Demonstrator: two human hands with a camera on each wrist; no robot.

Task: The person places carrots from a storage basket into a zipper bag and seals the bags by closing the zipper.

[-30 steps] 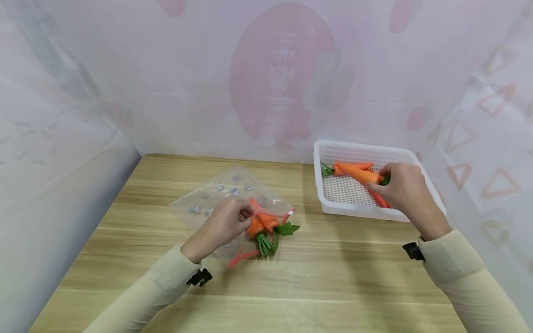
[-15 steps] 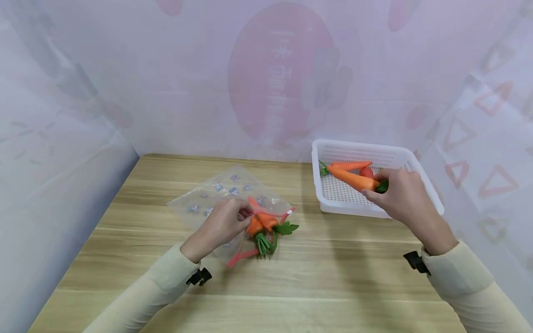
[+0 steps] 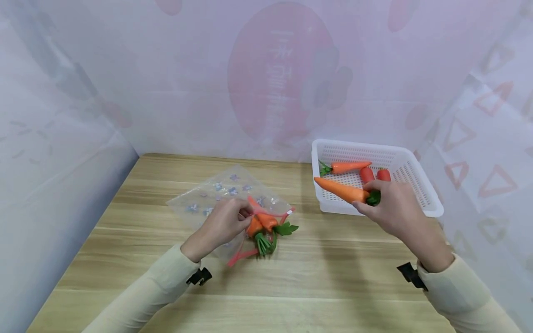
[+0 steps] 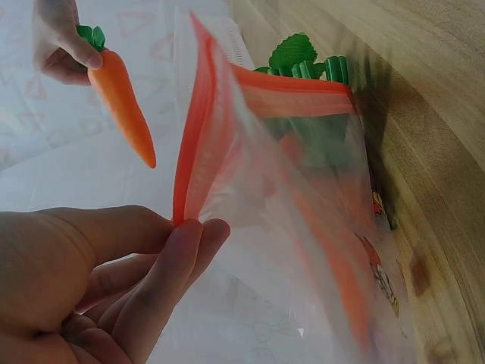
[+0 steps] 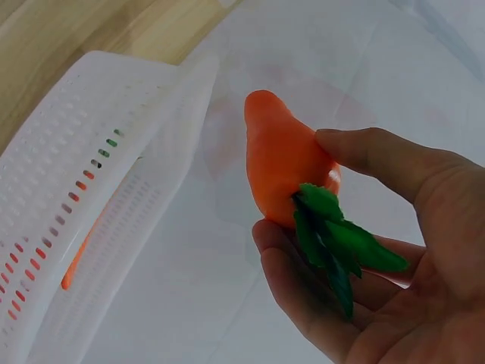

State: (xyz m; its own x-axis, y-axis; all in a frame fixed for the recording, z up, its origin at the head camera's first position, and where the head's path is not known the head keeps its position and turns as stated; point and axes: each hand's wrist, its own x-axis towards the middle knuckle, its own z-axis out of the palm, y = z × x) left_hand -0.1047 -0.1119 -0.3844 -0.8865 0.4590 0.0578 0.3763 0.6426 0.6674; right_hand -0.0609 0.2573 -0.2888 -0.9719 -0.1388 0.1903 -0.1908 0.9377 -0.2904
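My right hand [image 3: 389, 206] pinches an orange carrot [image 3: 342, 188] near its leafy green top, holding it above the front rim of the white basket [image 3: 435, 210]. The right wrist view shows thumb and fingers on either side of the carrot [image 5: 284, 163]. With finger and thumb, my left hand [image 3: 225, 221] pinches the red zip edge of a clear printed bag [image 3: 233, 185]. In the left wrist view the bag's mouth [image 4: 198, 144] gapes. Carrots [image 3: 266, 221] lie in the bag, their green tops [image 3: 264, 243] poking out of its mouth.
Inside the basket are another carrot [image 3: 350, 167] and red pieces [image 3: 383, 175], partly hidden by the right hand and its carrot. Pale printed sheets [image 3: 187, 92] wall the wooden table [image 3: 266, 286] at the back and sides.
The right hand has lifted its carrot from inside the basket and drawn it left and toward the front rim, uncovering the red pieces. The left hand has stayed at the bag.
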